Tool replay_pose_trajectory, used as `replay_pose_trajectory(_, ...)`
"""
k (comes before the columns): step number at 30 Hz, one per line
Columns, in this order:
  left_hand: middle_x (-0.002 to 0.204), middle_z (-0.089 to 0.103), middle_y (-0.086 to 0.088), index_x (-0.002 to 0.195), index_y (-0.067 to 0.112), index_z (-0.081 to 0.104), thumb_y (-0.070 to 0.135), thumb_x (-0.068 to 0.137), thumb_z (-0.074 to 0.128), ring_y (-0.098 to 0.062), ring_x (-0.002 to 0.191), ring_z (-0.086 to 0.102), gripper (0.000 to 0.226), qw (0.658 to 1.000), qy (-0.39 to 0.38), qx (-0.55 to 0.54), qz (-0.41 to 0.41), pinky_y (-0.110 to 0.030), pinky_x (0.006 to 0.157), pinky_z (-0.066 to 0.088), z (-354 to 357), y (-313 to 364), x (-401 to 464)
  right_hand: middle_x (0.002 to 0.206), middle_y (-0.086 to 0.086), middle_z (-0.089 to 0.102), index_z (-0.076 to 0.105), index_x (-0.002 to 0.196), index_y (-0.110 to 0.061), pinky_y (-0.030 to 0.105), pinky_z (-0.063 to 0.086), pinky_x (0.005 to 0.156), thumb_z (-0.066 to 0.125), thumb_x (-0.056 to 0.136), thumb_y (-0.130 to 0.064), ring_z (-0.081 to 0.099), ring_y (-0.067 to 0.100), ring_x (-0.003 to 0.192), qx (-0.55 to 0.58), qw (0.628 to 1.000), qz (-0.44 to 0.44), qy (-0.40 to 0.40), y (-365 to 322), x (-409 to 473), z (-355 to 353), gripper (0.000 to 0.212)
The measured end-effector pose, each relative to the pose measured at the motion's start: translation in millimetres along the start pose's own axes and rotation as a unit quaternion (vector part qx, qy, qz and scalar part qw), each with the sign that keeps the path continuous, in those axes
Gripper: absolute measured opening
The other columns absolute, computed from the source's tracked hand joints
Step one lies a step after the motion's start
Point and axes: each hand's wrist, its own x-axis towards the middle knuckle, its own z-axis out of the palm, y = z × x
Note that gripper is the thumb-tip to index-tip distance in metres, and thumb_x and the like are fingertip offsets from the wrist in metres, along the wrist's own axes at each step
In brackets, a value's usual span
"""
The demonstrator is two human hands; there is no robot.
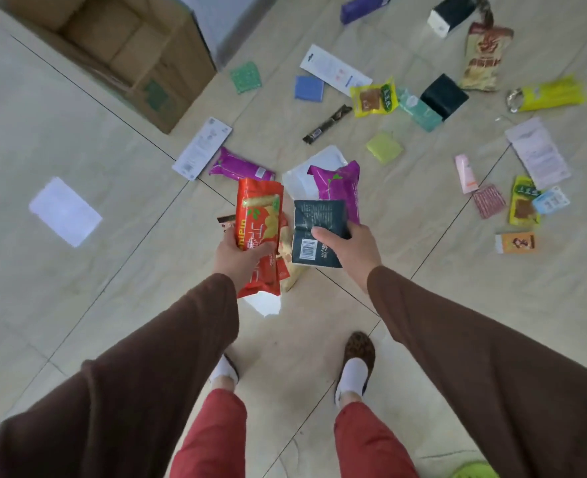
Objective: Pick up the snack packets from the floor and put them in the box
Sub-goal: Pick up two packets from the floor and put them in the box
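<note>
My left hand [240, 258] grips a red snack packet [259, 215], with more packets stacked under it. My right hand [349, 248] holds a dark packet with a barcode [314, 232]. Both hands are held above the floor in the middle of the view. The open cardboard box [167, 60] stands on the floor at the upper left, apart from both hands. Two purple packets [240, 165] [338, 184] lie on the tiles just beyond my hands. Several more packets are scattered to the upper right, among them a yellow one [373, 98] and a long yellow-green one [550, 93].
A white card [202, 148] lies near the box corner, and a white sheet [66, 210] lies at the left. Small boxes, a pink tube [466, 172] and papers litter the right side. My feet [354, 370] stand on the tiles below my hands.
</note>
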Motion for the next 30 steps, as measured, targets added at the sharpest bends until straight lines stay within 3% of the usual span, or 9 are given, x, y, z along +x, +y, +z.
replay_pose_trajectory(3, 0.110, 0.063, 0.004, 0.133, 0.024, 0.046, 0.035, 0.082, 0.079, -0.010, 0.084, 0.063, 0.061, 1.000, -0.004, -0.024, -0.004, -0.026, 0.067, 0.049, -63, 4, 10, 0.112, 0.007, 0.072, 0.074, 0.112, -0.028, 0.041, 0.064, 0.086, 0.076, 0.062, -0.072, 0.075, 0.019, 0.094, -0.019, 1.000, -0.008, -0.008, -48, -11, 48, 0.067)
replay_pose_trajectory(7, 0.114, 0.064, 0.001, 0.133, 0.022, 0.047, 0.034, 0.082, 0.079, -0.012, 0.088, 0.065, 0.062, 0.999, -0.015, -0.039, -0.006, -0.033, 0.076, 0.053, -152, 7, 29, 0.099, 0.001, 0.079, 0.075, 0.107, -0.021, 0.036, 0.064, 0.081, 0.079, 0.076, -0.051, 0.077, 0.016, 0.087, -0.016, 1.000, -0.021, -0.016, -110, -26, 120, 0.043)
replay_pose_trajectory(11, 0.115, 0.064, 0.002, 0.131, 0.025, 0.047, 0.036, 0.081, 0.080, -0.016, 0.089, 0.066, 0.061, 0.999, -0.005, -0.036, -0.001, -0.036, 0.079, 0.054, -234, 19, 55, 0.097, 0.001, 0.079, 0.073, 0.103, -0.024, 0.023, 0.059, 0.069, 0.079, 0.085, -0.038, 0.077, 0.016, 0.086, -0.003, 0.999, -0.029, -0.022, -168, -32, 187, 0.024)
replay_pose_trajectory(16, 0.116, 0.060, 0.005, 0.135, 0.027, 0.044, 0.041, 0.081, 0.079, -0.018, 0.093, 0.063, 0.066, 1.000, 0.007, -0.019, -0.011, -0.037, 0.083, 0.052, -300, 48, 101, 0.096, -0.002, 0.080, 0.073, 0.097, -0.028, 0.039, 0.063, 0.083, 0.080, 0.081, -0.043, 0.077, 0.016, 0.088, -0.001, 0.999, -0.030, -0.030, -220, -11, 238, 0.022)
replay_pose_trajectory(18, 0.115, 0.060, 0.005, 0.136, 0.027, 0.044, 0.042, 0.081, 0.078, -0.017, 0.091, 0.062, 0.067, 1.000, 0.011, -0.015, -0.011, -0.036, 0.081, 0.050, -319, 64, 123, 0.099, -0.003, 0.079, 0.071, 0.094, -0.030, 0.036, 0.063, 0.080, 0.079, 0.084, -0.043, 0.076, 0.015, 0.090, -0.003, 0.999, -0.025, -0.036, -240, 5, 252, 0.018)
replay_pose_trajectory(20, 0.115, 0.059, 0.006, 0.138, 0.027, 0.043, 0.043, 0.082, 0.078, -0.017, 0.091, 0.062, 0.068, 1.000, 0.014, -0.011, -0.015, -0.035, 0.080, 0.049, -336, 81, 147, 0.109, -0.002, 0.074, 0.072, 0.098, -0.030, 0.033, 0.061, 0.084, 0.079, 0.081, -0.048, 0.074, 0.014, 0.095, -0.005, 0.999, -0.033, -0.034, -262, 24, 268, 0.026)
replay_pose_trajectory(23, 0.119, 0.059, 0.005, 0.140, 0.027, 0.041, 0.043, 0.082, 0.077, -0.021, 0.097, 0.063, 0.071, 1.000, 0.018, -0.010, -0.016, -0.038, 0.085, 0.051, -365, 112, 187, 0.125, 0.000, 0.062, 0.071, 0.098, -0.037, 0.041, 0.058, 0.097, 0.075, 0.066, -0.067, 0.068, 0.017, 0.107, -0.005, 0.998, -0.055, -0.029, -295, 64, 293, 0.044)
replay_pose_trajectory(27, 0.118, 0.061, 0.003, 0.140, 0.025, 0.041, 0.040, 0.083, 0.077, -0.015, 0.091, 0.063, 0.069, 1.000, 0.022, -0.013, 0.004, -0.032, 0.076, 0.052, -405, 151, 239, 0.127, 0.001, 0.059, 0.072, 0.110, -0.026, 0.043, 0.059, 0.096, 0.074, 0.064, -0.068, 0.069, 0.017, 0.107, 0.010, 0.998, -0.059, -0.019, -342, 109, 324, 0.062)
replay_pose_trajectory(30, 0.117, 0.061, 0.004, 0.140, 0.023, 0.042, 0.038, 0.084, 0.076, -0.013, 0.090, 0.063, 0.068, 1.000, 0.016, -0.009, 0.017, -0.028, 0.071, 0.050, -433, 179, 272, 0.125, 0.004, 0.064, 0.072, 0.113, -0.025, 0.044, 0.060, 0.094, 0.075, 0.066, -0.067, 0.072, 0.018, 0.103, 0.020, 0.998, -0.055, -0.008, -377, 138, 347, 0.063)
